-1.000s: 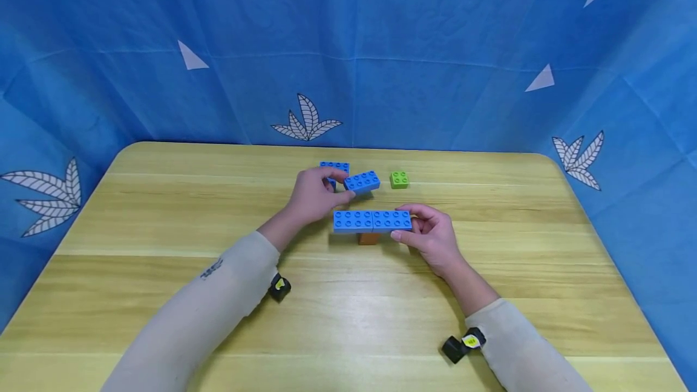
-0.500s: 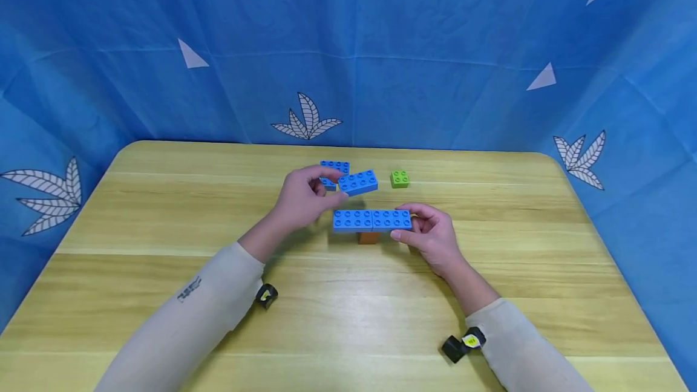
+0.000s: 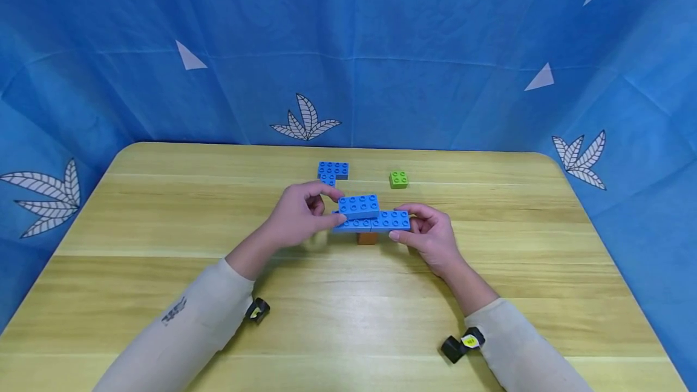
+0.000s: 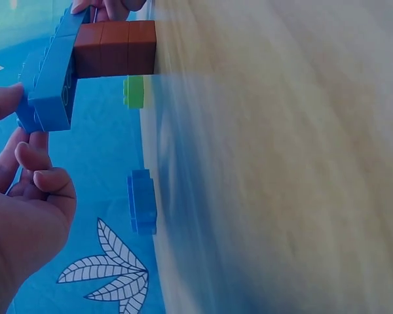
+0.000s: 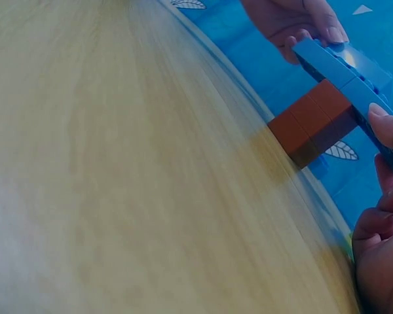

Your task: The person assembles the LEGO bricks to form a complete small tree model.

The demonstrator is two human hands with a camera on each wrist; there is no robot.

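My left hand [image 3: 296,215] pinches a blue toy brick [image 3: 358,205] by its left end, between thumb and fingers. That brick overlaps the left part of a row of two blue bricks [image 3: 393,220], close over its studs. Several stacked brown bricks [image 4: 114,49] hold the row up off the table, forming a T shape in the left wrist view. With thumb and fingers, my right hand [image 3: 432,238] grips the right end of the row. In the right wrist view the brown stack [image 5: 312,124] stands on the table below the row.
Behind the left hand lie more blue bricks [image 3: 333,170] near the table's far edge. A small green brick [image 3: 399,179] sits to their right. The wooden table [image 3: 348,319] ends at a blue cloth backdrop [image 3: 435,47] with white leaf prints.
My left hand has brought its blue brick back from the far side, toward me, over the left part of the row. The right hand keeps its grip in place.
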